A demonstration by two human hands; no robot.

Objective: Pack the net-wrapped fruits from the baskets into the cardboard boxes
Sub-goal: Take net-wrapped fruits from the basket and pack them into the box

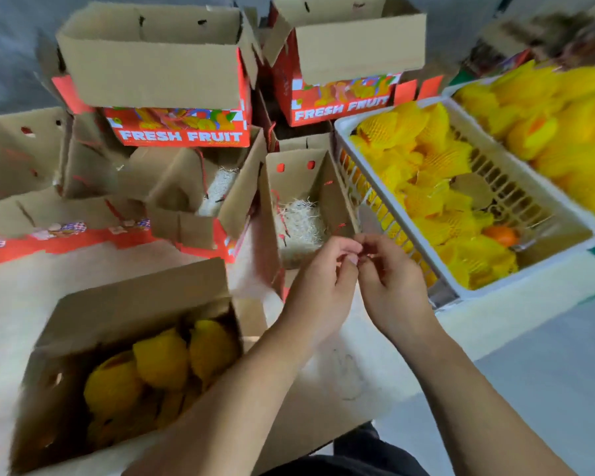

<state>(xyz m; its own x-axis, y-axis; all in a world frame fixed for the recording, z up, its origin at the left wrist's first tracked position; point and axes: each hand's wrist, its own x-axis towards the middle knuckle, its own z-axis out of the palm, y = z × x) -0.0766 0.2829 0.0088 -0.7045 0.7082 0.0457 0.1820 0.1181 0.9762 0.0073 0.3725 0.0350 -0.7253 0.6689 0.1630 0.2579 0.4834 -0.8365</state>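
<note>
I see my left hand (323, 273) and right hand (389, 269) meeting fingertip to fingertip, perhaps pinching something tiny and blurred, near the white basket (516, 286) on the right.

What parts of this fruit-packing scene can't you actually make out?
- What the hands (left hand, right hand) pinch: too small, blurred, head view.
- Far basket: cut off by the right edge.
- Lower layers of the near box: hidden under wrapped fruits and the left forearm.
</note>
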